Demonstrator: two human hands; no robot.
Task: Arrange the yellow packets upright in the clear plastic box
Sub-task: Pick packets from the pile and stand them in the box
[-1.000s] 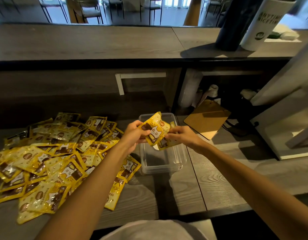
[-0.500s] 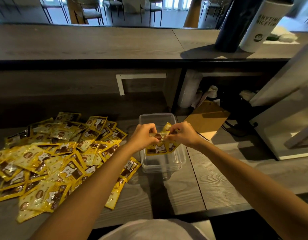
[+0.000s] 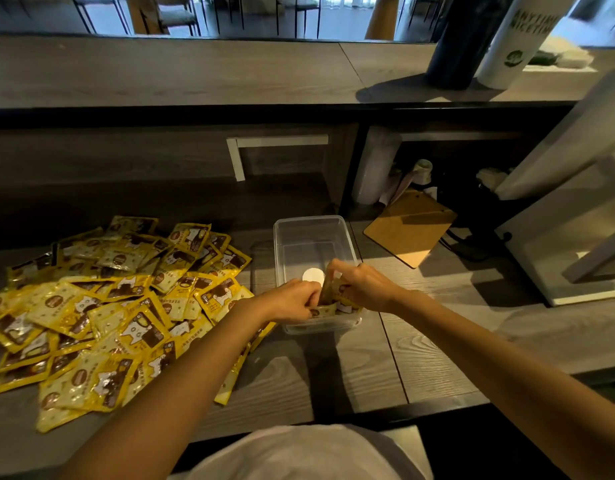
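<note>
A clear plastic box (image 3: 313, 233) stands on the grey wooden counter, a white round sticker on its floor. Both hands reach into its near end. My left hand (image 3: 292, 299) and my right hand (image 3: 361, 285) pinch yellow packets (image 3: 328, 306) that stand on edge against the box's near wall. How many packets are in there is hard to tell. A large loose pile of yellow packets (image 3: 119, 306) with brown print lies flat on the counter to the left of the box.
A brown clipboard (image 3: 408, 228) lies right of the box. A white machine (image 3: 583, 202) stands at the far right. A raised counter runs along the back with a dark cylinder (image 3: 461, 39) and a white cup (image 3: 520, 39).
The hands have come down from above the box into its near end, carrying the packets with them. The packets went from tilted in the air to standing inside the box.
</note>
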